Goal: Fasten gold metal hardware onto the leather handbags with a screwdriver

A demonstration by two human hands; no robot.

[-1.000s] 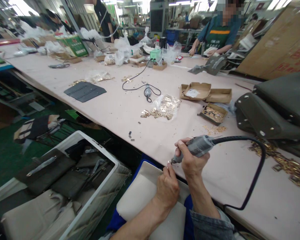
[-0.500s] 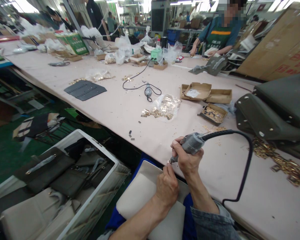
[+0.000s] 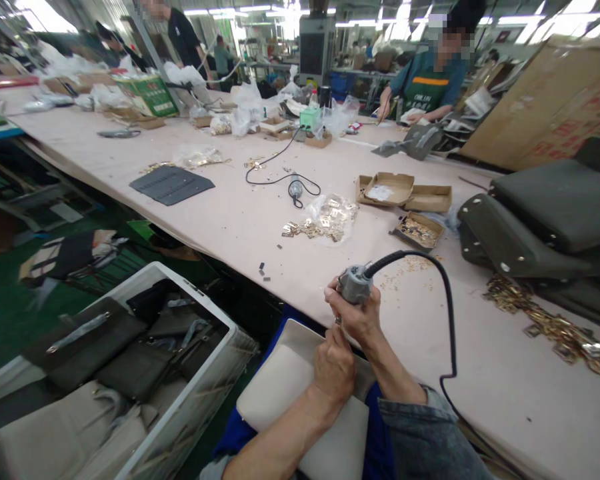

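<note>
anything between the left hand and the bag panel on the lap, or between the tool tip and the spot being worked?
Nothing visible. The left hand rests on the beige bag panel. The right hand grips the grey rotary tool; its tip is hidden behind the hands.

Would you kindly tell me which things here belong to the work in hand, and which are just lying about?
In hand:
- right hand gripping the grey corded tool
- left hand pressed just below its tip
- beige bag panel on the lap

Lying about:
- second corded tool
- loose brass fittings
- cardboard trays
- white crate
</note>
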